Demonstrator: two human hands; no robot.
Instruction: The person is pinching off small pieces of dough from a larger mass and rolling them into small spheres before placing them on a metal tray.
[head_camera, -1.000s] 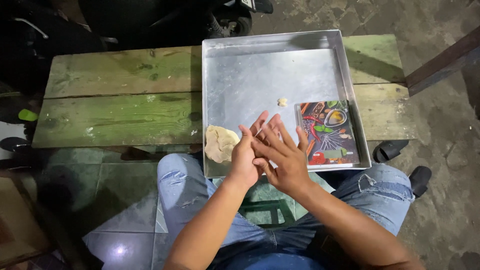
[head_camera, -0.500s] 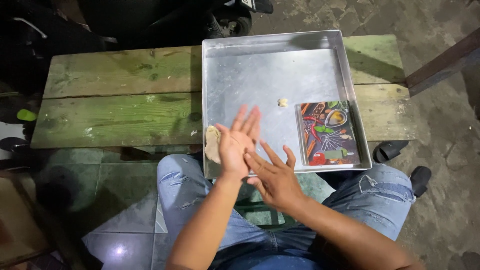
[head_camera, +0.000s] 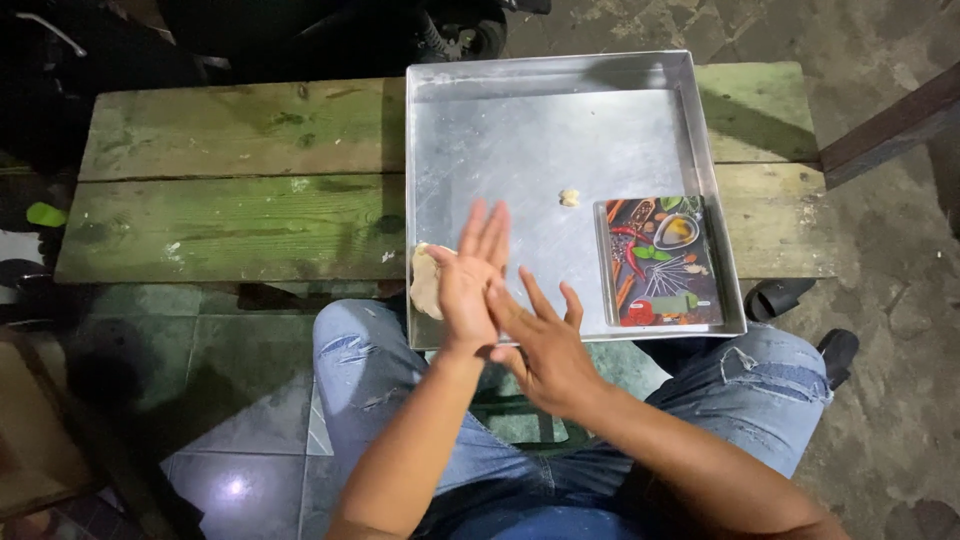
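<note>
My left hand (head_camera: 468, 285) and my right hand (head_camera: 545, 350) are pressed palm to palm over the near rim of a square metal tray (head_camera: 560, 70). The fingers of both are straight and spread. Nothing shows between the palms, and what lies there is hidden. A pale lump of dough (head_camera: 424, 282) rests in the tray's near left corner, partly behind my left hand. A small bit of dough (head_camera: 569, 197) lies near the tray's middle. A flat kitchen scale with a colourful food picture (head_camera: 660, 262) sits in the near right corner.
The tray stands on a worn green wooden bench (head_camera: 230, 190). My knees in torn blue jeans (head_camera: 360, 360) are under its near edge. Tiled floor lies to the left, rough concrete to the right, with dark shoes (head_camera: 775, 297) by the bench.
My left hand has slid forward over the tray while my right hand drew back toward me, the palms rubbing along each other. The dough lump is now more covered by the left hand.
</note>
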